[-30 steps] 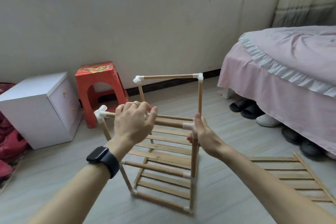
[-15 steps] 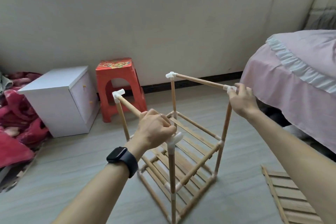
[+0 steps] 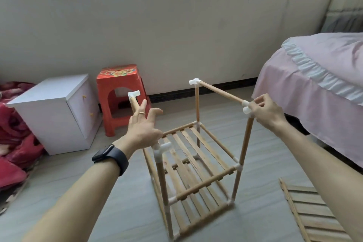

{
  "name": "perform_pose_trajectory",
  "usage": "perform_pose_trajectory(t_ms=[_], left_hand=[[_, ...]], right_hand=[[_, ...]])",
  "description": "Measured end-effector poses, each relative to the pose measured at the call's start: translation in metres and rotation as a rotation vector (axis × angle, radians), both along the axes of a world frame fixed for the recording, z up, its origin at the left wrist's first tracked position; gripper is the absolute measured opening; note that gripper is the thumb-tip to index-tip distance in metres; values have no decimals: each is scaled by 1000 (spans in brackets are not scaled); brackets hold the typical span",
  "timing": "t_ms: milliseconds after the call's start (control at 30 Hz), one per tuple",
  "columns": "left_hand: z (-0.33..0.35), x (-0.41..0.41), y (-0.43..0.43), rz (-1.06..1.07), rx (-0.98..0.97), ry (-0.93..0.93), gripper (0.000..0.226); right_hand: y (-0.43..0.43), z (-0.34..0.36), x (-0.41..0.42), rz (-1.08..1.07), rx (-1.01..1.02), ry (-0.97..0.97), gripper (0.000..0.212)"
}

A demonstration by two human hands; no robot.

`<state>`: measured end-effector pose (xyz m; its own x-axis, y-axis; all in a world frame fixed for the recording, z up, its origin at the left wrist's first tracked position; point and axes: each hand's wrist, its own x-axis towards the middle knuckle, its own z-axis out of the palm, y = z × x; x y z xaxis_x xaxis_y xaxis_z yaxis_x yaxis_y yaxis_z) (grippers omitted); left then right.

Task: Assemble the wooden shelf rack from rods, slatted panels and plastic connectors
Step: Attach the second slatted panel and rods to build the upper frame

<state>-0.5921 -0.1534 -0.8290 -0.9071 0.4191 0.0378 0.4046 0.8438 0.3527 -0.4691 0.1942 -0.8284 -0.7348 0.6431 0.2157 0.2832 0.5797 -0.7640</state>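
The wooden rack (image 3: 198, 165) stands upright on the floor, with two slatted shelves and white plastic connectors at its joints. My left hand (image 3: 144, 125), a dark watch on its wrist, hovers with spread straight fingers over the top left rod (image 3: 134, 104), between the far connector (image 3: 133, 94) and the near corner connector (image 3: 163, 148). My right hand (image 3: 265, 112) pinches the top right corner connector (image 3: 246, 107), where the far top rod (image 3: 222, 93) meets the right upright. No rod spans the near top side.
A spare slatted panel (image 3: 314, 214) lies on the floor at the lower right. A red plastic stool (image 3: 121, 92) and a white cabinet (image 3: 59, 112) stand by the wall at the left. Red blankets (image 3: 13, 135) lie far left. A pink bed (image 3: 314, 88) stands at the right.
The rack was turned between the earlier frames. My left hand has let go of the top left rod and spread its fingers. My right hand stays at the top right corner connector.
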Motion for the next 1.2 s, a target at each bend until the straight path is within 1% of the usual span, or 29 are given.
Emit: perform_pose_trajectory(t_ms=[33,67,100,133,200,233,267,333,400,467,500,600,700,900,1067,1200], left_hand=[[2,-2,-2,41,63,-59,80],[4,-2,-4,80,147,-130,87],[5,-3,-5,117,215,-187,88],[7,-3,-6,154,242,-215,85],[12,-4,-8,215,187,-232,63],[16,-2,-8,226,154,-258,50],[18,-1,-9,231,143,-300,43],[21,3,-11,253,237,-442,42],[21,13,-14,292,345,-569,40],[17,23,-15,325,373,-587,35],[14,27,-14,343,378,-555,31],[4,32,-5,414,445,-421,19],[1,26,0,420,517,-411,15],[-1,8,2,331,449,-391,23],[-5,-2,0,310,433,-370,25],[-2,4,3,304,447,-379,24]], right_hand=[[-2,0,8,-2,-62,11,33],[-5,0,15,11,-119,21,36],[-7,-2,22,37,-166,20,37],[-9,-3,28,74,-207,-2,36],[-11,-5,40,168,-316,-108,29],[-11,-4,45,215,-403,-162,31],[-10,-1,50,262,-516,-199,38],[-7,9,54,319,-709,-231,53],[-8,20,52,297,-778,-263,56],[-18,26,46,222,-719,-319,51],[-24,26,43,180,-657,-336,47],[-37,20,36,77,-502,-314,31],[-45,14,33,37,-427,-291,21],[-43,4,33,5,-444,-191,5],[-43,-7,31,-22,-450,-155,7],[-48,-2,42,-29,-474,-138,8]])
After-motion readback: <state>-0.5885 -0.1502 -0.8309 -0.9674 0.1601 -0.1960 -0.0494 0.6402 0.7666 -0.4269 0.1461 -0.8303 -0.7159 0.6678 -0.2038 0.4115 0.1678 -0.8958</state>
